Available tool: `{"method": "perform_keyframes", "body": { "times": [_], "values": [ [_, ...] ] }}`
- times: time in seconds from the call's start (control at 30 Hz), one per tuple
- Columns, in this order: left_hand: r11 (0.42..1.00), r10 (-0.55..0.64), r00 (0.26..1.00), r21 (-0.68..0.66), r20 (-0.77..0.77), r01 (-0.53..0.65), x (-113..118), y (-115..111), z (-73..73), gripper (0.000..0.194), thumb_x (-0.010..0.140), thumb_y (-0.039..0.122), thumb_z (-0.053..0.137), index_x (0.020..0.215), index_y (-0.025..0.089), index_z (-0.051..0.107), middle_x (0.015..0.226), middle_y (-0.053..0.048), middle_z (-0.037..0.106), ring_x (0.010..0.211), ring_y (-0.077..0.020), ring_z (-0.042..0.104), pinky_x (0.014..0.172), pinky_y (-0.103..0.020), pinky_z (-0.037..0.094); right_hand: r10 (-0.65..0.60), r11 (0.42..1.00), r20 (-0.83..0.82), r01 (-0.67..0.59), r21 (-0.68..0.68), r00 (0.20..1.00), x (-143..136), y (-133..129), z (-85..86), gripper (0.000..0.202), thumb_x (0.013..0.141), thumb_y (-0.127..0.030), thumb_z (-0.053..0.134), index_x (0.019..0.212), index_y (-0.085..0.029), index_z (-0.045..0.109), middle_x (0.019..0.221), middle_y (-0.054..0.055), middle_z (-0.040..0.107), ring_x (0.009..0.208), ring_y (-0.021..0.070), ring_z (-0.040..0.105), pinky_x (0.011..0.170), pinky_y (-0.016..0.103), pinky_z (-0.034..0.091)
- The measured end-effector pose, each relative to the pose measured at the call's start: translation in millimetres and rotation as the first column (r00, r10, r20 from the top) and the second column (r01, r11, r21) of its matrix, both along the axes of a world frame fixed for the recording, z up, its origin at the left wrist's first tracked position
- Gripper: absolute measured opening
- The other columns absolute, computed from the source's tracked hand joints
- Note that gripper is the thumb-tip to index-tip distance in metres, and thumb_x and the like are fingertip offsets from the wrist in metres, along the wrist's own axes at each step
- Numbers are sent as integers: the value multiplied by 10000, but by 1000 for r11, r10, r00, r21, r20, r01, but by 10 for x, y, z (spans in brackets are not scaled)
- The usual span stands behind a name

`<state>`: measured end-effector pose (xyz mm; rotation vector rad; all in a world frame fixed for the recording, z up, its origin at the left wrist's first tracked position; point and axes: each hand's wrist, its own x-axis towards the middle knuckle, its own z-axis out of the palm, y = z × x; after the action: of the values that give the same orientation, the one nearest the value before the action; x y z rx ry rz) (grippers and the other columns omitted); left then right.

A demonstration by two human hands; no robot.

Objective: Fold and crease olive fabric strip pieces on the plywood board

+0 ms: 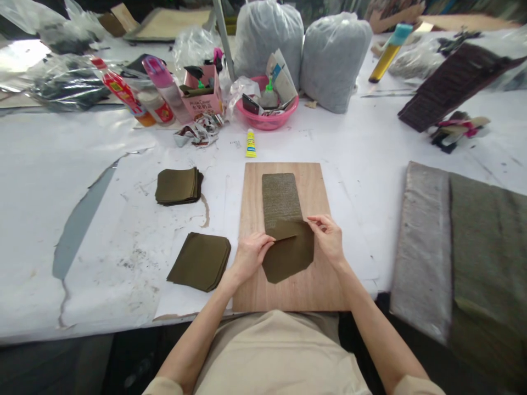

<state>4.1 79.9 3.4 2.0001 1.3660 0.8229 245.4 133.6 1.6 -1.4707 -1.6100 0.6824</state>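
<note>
Between my two hands is an olive-brown fabric piece (290, 258) with cut corners, its far edge partly folded over. My left hand (252, 253) pinches it at the left end of the fold. At the upper right corner, my right hand (328, 233) grips it between thumb and fingertips. Under its far part lies a grey-brown textured rectangle (282, 197), whose near end is hidden. Both rest over a wooden board (251, 291). Left of the board are two stacks of similar pieces, a nearer stack (200, 260) and a smaller farther stack (177, 185).
A yellow glue tube (251, 144) lies beyond the board. Behind it stand a pink basket (267, 122) of small items, several bottles and a pink box (203, 101). Two stuffed plastic bags (335, 60) are at the back. Folded green fabric (486, 247) hangs over the table's right front edge.
</note>
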Motion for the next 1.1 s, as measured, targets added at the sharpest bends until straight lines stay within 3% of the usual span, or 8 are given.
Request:
{"method": "perform_keyframes", "body": {
  "times": [0.1,0.23,0.33,0.57,0.73,0.83,1.0,1.1],
  "values": [
    [1000,12,1000,-13,17,-11,-22,-16,-3,155,964,208,498,951,202,653,905,-41,664,888,-183,631,812,-316,501,-103,995,-3,103,9,995,21,6,-49,177,875,-329,596,941,-188,678,908,53,619,705,163,602,664,326,532],
    [1000,12,1000,4,5,-12,-11,-28,0,166,971,211,484,939,198,646,918,-46,654,900,-180,626,810,-315,509,-82,990,346,36,136,935,-5,-44,-49,173,913,-263,530,989,-222,680,986,80,594,924,238,580,798,398,511],
    [997,-16,999,75,-38,19,6,-18,-28,194,985,214,446,944,196,635,1025,-64,654,986,-191,614,863,-341,511,-79,988,533,-5,154,843,-46,-91,-24,196,917,-253,528,1049,-242,673,1015,87,594,961,260,540,770,393,493],
    [987,-78,987,130,-138,96,14,-7,-135,210,990,191,395,942,180,599,1136,-92,657,1035,-220,605,917,-401,499,-205,977,531,142,158,822,94,-70,36,194,905,-301,569,1045,-218,675,1051,73,606,995,245,525,820,361,469],
    [991,86,969,-120,230,-59,-174,-162,-84,193,988,257,401,935,185,573,828,-5,612,755,-135,580,706,-253,482,-25,993,524,-41,113,851,105,-270,125,178,928,-266,542,1036,-214,673,1032,66,647,1008,238,535,886,376,456],
    [968,180,929,-228,323,-108,-318,-274,-25,209,973,314,450,871,182,576,711,35,535,634,-106,499,608,-216,418,74,991,428,-113,67,901,-20,-483,180,174,937,-281,543,1044,-227,669,1042,59,659,1027,231,554,928,394,455],
    [975,61,955,-223,291,6,-336,-384,128,193,960,293,485,904,175,627,793,3,614,733,-120,559,687,-222,429,253,967,111,-247,-65,961,-326,-603,300,328,919,-359,588,1231,-256,586,1197,61,618,1086,206,577,872,349,513],
    [985,-10,970,-162,244,51,-299,-425,228,189,964,277,480,922,175,634,814,-9,628,747,-123,568,699,-224,428,420,907,148,-421,-30,895,-473,-510,410,355,878,-365,652,1218,-273,608,1248,58,607,1165,225,540,948,375,470]
  ]
}}
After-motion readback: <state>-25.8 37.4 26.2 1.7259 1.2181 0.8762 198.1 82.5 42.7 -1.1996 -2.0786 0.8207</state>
